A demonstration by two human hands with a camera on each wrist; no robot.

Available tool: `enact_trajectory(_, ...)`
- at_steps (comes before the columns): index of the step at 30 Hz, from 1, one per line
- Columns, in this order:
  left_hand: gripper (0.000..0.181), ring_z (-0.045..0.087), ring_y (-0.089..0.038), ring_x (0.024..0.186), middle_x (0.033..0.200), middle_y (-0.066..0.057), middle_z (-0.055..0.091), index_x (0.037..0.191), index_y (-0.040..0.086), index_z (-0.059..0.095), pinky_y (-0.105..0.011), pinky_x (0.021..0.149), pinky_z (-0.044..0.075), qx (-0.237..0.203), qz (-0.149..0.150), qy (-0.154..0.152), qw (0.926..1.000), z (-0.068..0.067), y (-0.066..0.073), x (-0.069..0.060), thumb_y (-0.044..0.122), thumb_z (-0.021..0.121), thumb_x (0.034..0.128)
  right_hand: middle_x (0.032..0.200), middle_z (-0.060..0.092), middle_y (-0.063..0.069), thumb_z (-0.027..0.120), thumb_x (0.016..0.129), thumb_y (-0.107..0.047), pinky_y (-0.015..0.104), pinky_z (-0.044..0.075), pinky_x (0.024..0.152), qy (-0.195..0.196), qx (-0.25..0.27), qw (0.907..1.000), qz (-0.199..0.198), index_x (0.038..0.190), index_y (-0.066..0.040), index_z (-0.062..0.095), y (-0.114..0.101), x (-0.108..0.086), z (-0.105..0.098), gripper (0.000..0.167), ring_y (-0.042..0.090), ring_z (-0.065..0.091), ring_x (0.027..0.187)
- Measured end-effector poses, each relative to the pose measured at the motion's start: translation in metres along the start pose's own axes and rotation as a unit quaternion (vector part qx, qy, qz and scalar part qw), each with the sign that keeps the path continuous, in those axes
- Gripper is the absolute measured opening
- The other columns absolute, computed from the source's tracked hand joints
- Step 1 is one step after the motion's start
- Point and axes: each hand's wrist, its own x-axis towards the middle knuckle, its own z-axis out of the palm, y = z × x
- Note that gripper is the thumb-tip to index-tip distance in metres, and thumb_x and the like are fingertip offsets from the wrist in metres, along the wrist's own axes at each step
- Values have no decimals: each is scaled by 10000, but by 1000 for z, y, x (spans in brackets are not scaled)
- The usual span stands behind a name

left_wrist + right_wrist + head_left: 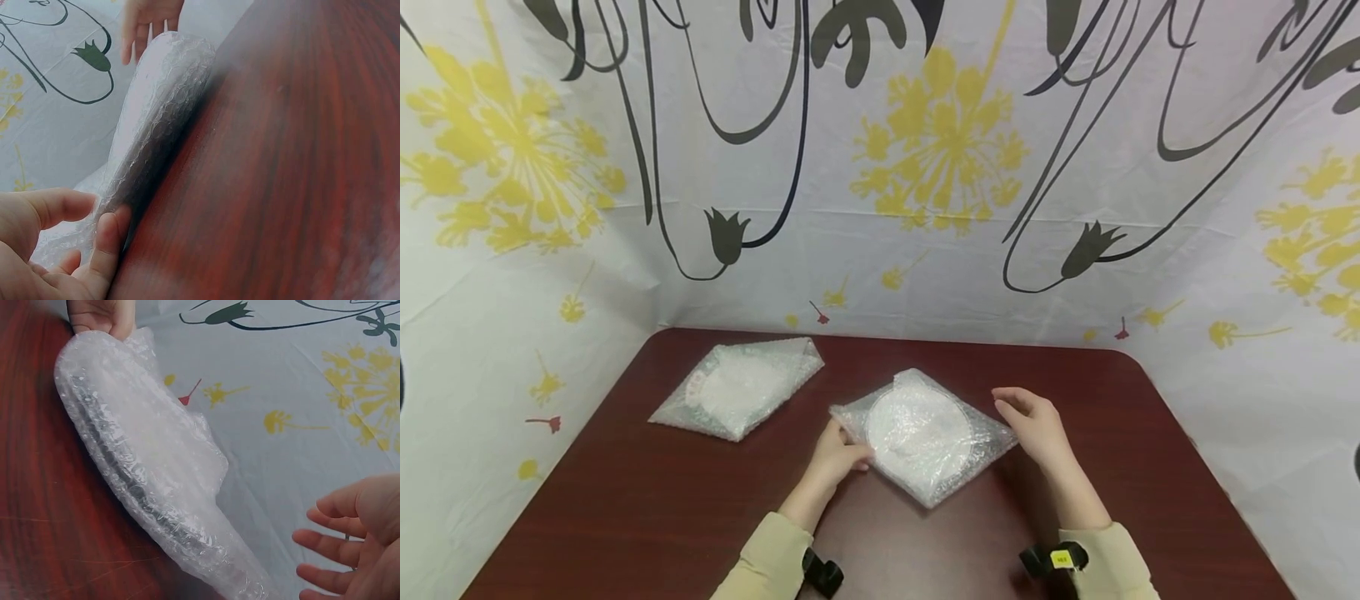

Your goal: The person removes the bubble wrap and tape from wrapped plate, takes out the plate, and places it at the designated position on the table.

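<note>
A bubble-wrapped package (920, 437) with a round, pale, plate-like shape inside lies at the middle of the table. My left hand (835, 457) grips its left corner. In the left wrist view, the fingers of that hand (59, 244) curl at the edge of the bubble wrap (156, 112). My right hand (1033, 423) is beside the package's right corner, holding nothing. The right wrist view shows this hand (356, 544) with its fingers spread, apart from the bubble wrap (137, 444).
A second bubble-wrapped package (741, 387) lies on the far left of the dark red-brown table (647, 508). White cloth with yellow and grey flower prints (880, 283) hangs behind the table and at its sides.
</note>
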Motion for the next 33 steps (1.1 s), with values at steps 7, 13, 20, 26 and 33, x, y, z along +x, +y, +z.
enact_trajectory(7,561,569,-137,544,814,-114,571,1195,-80,426,-286,529,534,14,-23,21,10000,0,-1,1,-132,673,695,1163,651,139,569,968,-133,457,494,840,-115,-224,9990,-364,1200,-43,651,4,15,8,262,301,602,1069)
enact_trajectory(13,560,571,-136,544,816,-120,577,1191,-88,421,-287,529,535,8,19,-2,10000,0,0,-1,-133,675,695,1162,650,134,575,963,-105,449,508,803,-250,-286,9981,-487,1206,-47,649,7,21,14,261,300,612,1039)
enact_trajectory(20,586,579,-141,553,844,-138,590,1219,-86,420,-291,535,540,0,-12,30,10000,0,0,0,-135,674,694,1142,658,134,591,945,-88,469,503,832,-444,-337,9957,-743,1180,-39,660,7,27,21,250,316,607,1052)
enact_trajectory(26,594,577,-149,565,884,-168,601,1230,-93,408,-305,537,543,-37,48,18,10000,0,1,-1,-133,675,701,1173,646,120,599,941,-96,512,447,922,-890,-405,9923,-760,1187,-49,662,9,35,28,258,330,546,1151)
enact_trajectory(33,589,580,-147,570,875,-152,599,1226,-84,415,-294,540,542,-51,-5,34,10000,0,0,-1,-136,668,696,1182,642,104,609,930,-84,531,408,963,-1322,-624,9870,-668,1172,-73,680,11,41,32,253,334,522,1185)
